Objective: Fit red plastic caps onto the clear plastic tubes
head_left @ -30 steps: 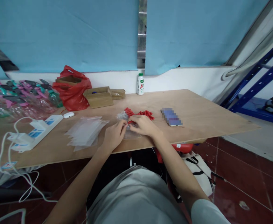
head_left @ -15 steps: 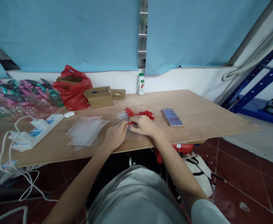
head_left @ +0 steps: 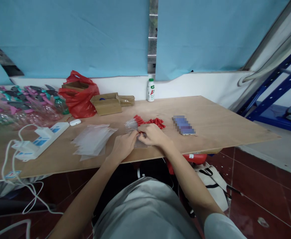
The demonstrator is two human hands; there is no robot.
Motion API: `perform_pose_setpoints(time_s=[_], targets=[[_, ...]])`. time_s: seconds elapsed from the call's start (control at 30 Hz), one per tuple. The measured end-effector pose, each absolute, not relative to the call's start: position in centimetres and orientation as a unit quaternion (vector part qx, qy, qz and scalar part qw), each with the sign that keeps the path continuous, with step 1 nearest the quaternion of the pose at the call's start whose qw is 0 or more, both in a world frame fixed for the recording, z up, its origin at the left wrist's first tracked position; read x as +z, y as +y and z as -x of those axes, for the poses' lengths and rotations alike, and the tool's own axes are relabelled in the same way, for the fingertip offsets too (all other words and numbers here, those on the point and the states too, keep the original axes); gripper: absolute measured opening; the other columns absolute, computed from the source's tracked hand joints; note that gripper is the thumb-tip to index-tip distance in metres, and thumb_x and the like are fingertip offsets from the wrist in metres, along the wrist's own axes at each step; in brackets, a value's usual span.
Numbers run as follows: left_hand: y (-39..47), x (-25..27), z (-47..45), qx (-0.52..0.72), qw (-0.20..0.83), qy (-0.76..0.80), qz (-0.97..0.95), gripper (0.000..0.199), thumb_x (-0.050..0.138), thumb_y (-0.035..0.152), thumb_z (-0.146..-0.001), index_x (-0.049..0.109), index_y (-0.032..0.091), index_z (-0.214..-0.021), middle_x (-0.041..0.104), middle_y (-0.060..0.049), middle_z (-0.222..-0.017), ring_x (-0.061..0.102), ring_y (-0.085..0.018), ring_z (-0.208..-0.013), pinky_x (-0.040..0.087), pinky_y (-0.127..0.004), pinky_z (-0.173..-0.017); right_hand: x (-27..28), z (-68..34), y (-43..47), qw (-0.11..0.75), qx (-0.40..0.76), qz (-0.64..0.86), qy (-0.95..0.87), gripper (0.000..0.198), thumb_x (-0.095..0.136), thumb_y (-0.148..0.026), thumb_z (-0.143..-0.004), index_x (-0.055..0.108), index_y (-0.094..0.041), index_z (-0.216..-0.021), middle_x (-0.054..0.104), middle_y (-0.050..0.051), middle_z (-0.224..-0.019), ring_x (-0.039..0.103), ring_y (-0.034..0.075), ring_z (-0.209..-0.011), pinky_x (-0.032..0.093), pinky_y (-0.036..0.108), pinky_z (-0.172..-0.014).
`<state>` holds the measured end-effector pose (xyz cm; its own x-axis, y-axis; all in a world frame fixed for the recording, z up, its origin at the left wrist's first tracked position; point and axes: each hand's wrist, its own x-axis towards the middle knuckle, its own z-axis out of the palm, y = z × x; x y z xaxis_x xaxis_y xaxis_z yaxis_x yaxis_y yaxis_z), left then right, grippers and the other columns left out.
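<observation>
At front edge of wooden table (head_left: 215,122), my left hand (head_left: 123,145) and right hand (head_left: 153,133) meet, fingers curled nearly closed, pinching small red piece (head_left: 139,132) mostly hidden between fingertips. Thin clear rods (head_left: 142,144) lie beneath; red-tipped rods (head_left: 137,119) and loose red pile (head_left: 157,122) sit just beyond. Clear bags (head_left: 93,141) lie left, phone (head_left: 184,125) right. White bottle (head_left: 150,91) stands upright near wall (head_left: 197,84).

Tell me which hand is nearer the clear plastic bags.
Left. The left hand is just right of the clear plastic bags; the right hand is farther right, past the left.
</observation>
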<state>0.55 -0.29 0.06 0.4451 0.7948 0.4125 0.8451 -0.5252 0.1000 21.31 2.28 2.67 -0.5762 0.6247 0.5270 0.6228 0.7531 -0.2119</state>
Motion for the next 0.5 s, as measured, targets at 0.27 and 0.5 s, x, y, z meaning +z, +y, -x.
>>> perform_pose_setpoints(time_s=[0.27,0.5], targets=[[-0.34,0.07,-0.46,-0.216,0.058,-0.476,0.851,0.034,0.034,0.031,-0.116,0.067,0.022,-0.12,0.081,-0.007,-0.103,0.076,-0.023,-0.09,0.046,-0.031,-0.071,2.91,-21.19,2.27,0.3,0.002,0.332,-0.894,0.011,0.053,-0.017,-0.084,0.057,-0.021,-0.075,0.063,0.004,-0.075,0.049,0.018,-0.069,0.028,0.031,-0.068],[-0.35,0.02,-0.37,-0.233,0.058,-0.47,0.849,0.033,0.036,0.034,-0.116,0.067,0.023,-0.116,0.08,-0.006,-0.098,0.075,-0.022,-0.083,0.041,-0.031,-0.067,2.83,-21.28,2.31,0.319,0.002,0.304,-0.898,0.011,0.052,-0.015,-0.084,0.054,-0.021,-0.076,0.06,0.003,-0.076,0.046,0.017,-0.07,0.029,0.031,-0.07]])
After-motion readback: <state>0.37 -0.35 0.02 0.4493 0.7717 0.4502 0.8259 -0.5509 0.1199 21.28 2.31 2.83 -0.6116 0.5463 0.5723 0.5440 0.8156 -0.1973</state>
